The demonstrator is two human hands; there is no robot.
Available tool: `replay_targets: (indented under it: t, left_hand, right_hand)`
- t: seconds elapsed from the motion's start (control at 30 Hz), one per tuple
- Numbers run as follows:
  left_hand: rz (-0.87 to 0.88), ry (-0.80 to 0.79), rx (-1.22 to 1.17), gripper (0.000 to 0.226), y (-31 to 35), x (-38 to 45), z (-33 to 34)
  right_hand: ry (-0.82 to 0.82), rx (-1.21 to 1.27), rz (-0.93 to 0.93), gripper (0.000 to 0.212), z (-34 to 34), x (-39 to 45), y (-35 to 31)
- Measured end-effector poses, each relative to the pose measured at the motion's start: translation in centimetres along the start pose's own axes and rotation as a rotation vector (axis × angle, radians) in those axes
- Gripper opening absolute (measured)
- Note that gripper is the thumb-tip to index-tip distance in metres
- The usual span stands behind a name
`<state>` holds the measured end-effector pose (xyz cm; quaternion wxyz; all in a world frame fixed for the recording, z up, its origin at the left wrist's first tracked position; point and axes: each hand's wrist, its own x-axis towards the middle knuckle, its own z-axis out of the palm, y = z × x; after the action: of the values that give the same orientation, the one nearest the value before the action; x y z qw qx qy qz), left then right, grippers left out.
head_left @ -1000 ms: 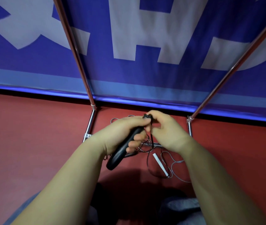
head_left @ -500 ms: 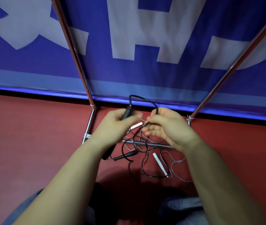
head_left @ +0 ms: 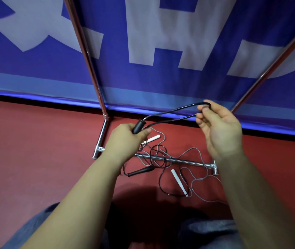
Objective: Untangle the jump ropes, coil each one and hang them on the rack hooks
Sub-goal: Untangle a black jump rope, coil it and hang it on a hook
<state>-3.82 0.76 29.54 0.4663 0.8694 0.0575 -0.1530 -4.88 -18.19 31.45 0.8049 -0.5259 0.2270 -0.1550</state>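
Left hand [head_left: 128, 137] grips black handle [head_left: 137, 127], fingers wrapped. Right hand [head_left: 218, 126] pinches black rope [head_left: 172, 110] at loop bend, other fingers loose. Cord thin, limp, light, likely slick; rest tangled with grey rope [head_left: 195, 178] over rack base bar [head_left: 184, 160] on floor. Best hold: handles.
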Motion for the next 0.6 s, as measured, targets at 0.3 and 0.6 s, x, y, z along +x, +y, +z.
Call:
replay_targets:
  t: [0.3,0.6]
  left_hand:
    - [-0.174,-0.258,-0.894,0.026,1.9,0.2,-1.0]
    - [-0.248,-0.503,-1.049,0.023,2.1,-0.2,-1.2]
  right_hand:
    - [-0.862,-1.08,0.341,0.008,1.1,-3.5,2.9]
    - [-0.506,-0.913,0.225,0.04,1.6,-2.9,3.9]
